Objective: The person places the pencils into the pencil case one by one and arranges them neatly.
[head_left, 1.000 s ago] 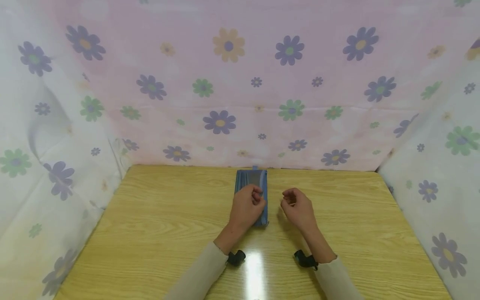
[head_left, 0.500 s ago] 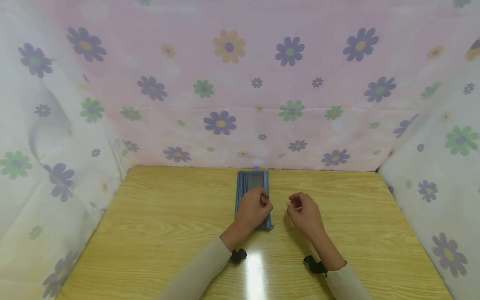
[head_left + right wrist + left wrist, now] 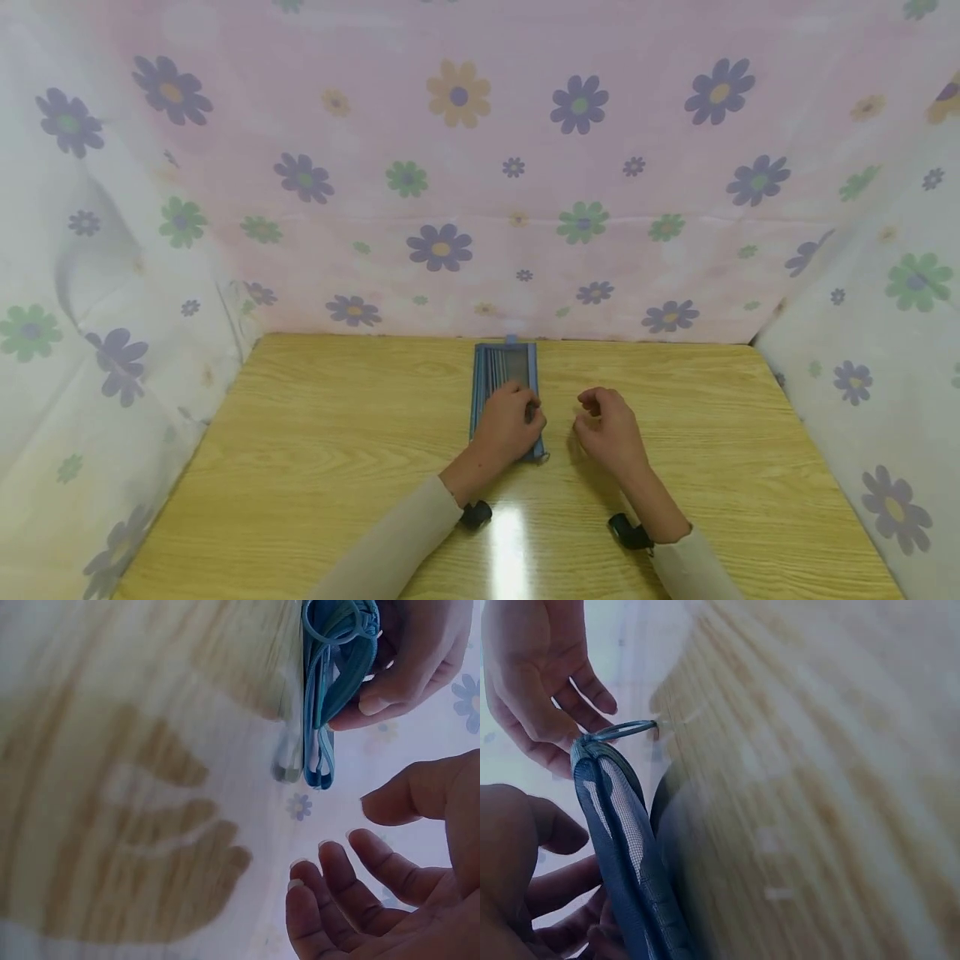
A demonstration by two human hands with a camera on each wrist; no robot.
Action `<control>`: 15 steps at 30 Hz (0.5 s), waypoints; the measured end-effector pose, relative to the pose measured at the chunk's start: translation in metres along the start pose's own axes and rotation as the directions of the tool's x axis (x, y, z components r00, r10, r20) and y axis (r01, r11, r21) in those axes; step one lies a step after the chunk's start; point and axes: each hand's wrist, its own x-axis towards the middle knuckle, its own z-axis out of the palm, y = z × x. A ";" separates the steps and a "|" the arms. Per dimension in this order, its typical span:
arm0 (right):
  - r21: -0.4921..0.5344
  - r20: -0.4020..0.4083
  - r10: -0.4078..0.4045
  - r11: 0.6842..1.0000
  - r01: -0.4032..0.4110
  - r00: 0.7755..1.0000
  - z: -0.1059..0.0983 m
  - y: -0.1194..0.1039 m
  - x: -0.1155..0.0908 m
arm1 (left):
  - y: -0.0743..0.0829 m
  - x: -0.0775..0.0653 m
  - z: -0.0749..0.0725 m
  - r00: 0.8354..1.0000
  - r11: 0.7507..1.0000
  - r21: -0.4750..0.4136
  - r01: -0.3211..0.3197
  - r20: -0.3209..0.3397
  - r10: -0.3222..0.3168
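A blue zip pouch (image 3: 516, 363) with a mesh window lies upright at the table's far edge, lined up away from me. My left hand (image 3: 506, 425) is over its near half, thumb and fingers loosely bent with a gap between them; its fingertips overlap the pouch in the wrist views. At the pouch's near right corner is a ring zip pull (image 3: 626, 729). To the right of the pouch hovers my right hand (image 3: 613, 427), fingers loosely curved, holding nothing. In the right wrist view the right hand (image 3: 390, 900) is apart from the pouch (image 3: 322, 750).
The wood-grain table (image 3: 322, 433) has a bright light reflection near its front. A flowered pink cloth (image 3: 480, 167) hangs right behind the far edge, with white flowered cloth at both sides. Dark wrist cameras (image 3: 476, 515) sit on both wrists.
Both hands have shifted a little to the right and toward me. The pouch's near end has moved slightly right. My left thumb and forefinger have parted slightly.
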 end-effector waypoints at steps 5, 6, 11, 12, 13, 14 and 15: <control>-0.045 -0.009 -0.029 0.999 0.028 1.000 -0.001 0.004 0.001 | -0.002 -0.006 -0.003 0.999 0.997 0.055 -0.047 -0.001 0.047; -0.053 -0.009 -0.039 0.998 0.038 0.999 -0.001 0.005 0.001 | -0.003 -0.008 -0.004 0.998 0.997 0.060 -0.055 -0.001 0.055; -0.119 -0.019 -0.106 0.987 0.103 0.994 -0.008 0.010 0.001 | -0.011 -0.016 -0.017 0.997 0.995 0.054 -0.081 -0.010 0.082; -0.131 -0.024 -0.118 0.985 0.114 0.993 -0.010 0.012 0.001 | -0.013 -0.017 -0.021 0.996 0.995 0.047 -0.084 -0.016 0.084; -0.144 -0.028 -0.128 0.982 0.123 0.991 -0.011 0.014 0.001 | -0.015 -0.018 -0.024 0.996 0.995 0.047 -0.087 -0.026 0.088; -0.154 -0.032 -0.136 0.980 0.130 0.990 -0.013 0.015 0.001 | -0.018 -0.018 -0.028 0.995 0.995 0.043 -0.090 -0.035 0.092; -0.163 -0.037 -0.143 0.977 0.135 0.989 -0.015 0.016 0.001 | -0.021 -0.019 -0.031 0.994 0.995 0.045 -0.093 -0.045 0.095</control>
